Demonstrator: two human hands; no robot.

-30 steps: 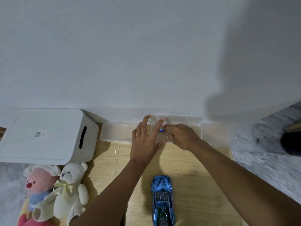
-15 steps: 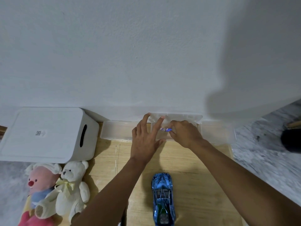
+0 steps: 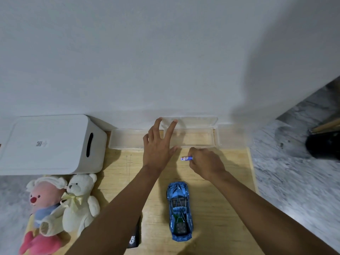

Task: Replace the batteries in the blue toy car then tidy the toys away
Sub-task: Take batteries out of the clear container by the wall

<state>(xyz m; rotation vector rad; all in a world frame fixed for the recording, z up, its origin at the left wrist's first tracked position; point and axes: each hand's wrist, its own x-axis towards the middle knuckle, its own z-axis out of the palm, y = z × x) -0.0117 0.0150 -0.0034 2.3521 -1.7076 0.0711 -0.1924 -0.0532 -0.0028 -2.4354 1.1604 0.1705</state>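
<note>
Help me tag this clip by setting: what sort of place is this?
Probably a home play corner: a pink plush toy and cream teddy bear, a shiny blue toy car on a pale wooden board, and a white plastic storage box against the wall.

Beyond the left hand (image 3: 158, 150) and right hand (image 3: 206, 162), clear box (image 3: 214, 138) and wall (image 3: 165, 61) block; car (image 3: 180, 210) stands nearer; open board (image 3: 230, 190) rightward, bin (image 3: 51, 144) leftward.

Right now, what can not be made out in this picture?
Head view:
- battery: one end hidden inside the right hand; print too small.
- black item at the bottom: mostly under the left forearm.
- dark thing at the right edge: cut off, blurred.
- label on the white box: too small.
</note>
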